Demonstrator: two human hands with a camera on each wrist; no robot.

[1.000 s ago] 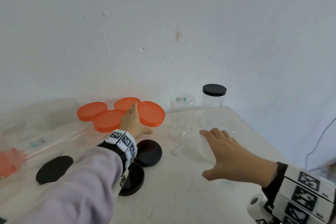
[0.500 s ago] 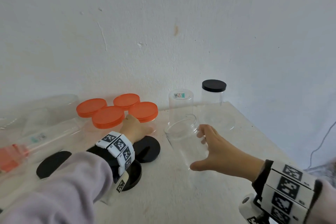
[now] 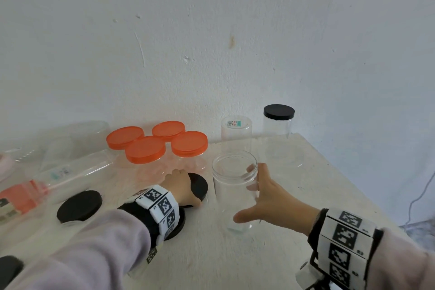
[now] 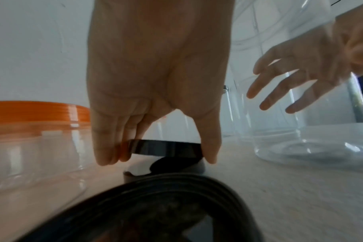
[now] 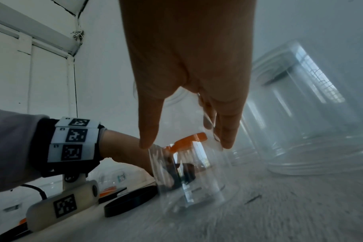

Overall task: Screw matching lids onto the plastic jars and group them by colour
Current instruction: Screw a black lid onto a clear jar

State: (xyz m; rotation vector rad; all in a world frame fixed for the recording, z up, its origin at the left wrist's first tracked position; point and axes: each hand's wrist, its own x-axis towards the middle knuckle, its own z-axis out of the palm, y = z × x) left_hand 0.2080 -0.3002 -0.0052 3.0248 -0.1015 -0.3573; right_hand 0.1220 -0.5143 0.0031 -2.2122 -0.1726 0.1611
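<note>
1. Worktop [image 3: 294, 198]: pale, matt, faintly speckled surface set against a white plastered wall [image 3: 211, 42]; its right edge runs diagonally toward the near right.
2. Right hand [image 3: 270, 198]: fingers and thumb curled around the open clear jar [image 3: 234, 186], an upright, lidless cylinder of transparent plastic with a threaded neck, standing near the middle of the worktop.
3. Left hand [image 3: 181, 189]: fingers and thumb clamped on the rim of a black lid [image 3: 199, 187], a flat glossy disc; the left wrist view shows it pinched by its edge and raised just clear of the surface, just left of the open jar.
4. Second black lid [image 3: 175, 223]: lies beneath the left wrist with its hollow side up, largely hidden by the wrist band. Third black lid [image 3: 79, 206]: lies flat toward the left edge.
5. Four orange-lidded jars [image 3: 156, 146]: clustered at the back edge directly behind the left hand; lids round and orange, bodies clear.
6. Inverted clear jar [image 3: 236, 136] with a small label on its base, and black-lidded jar [image 3: 278, 125], both upright at the back right corner, behind the open jar.
7. Lying clear jars [image 3: 70, 172]: on their sides along the left edge, one with an orange lid.
</note>
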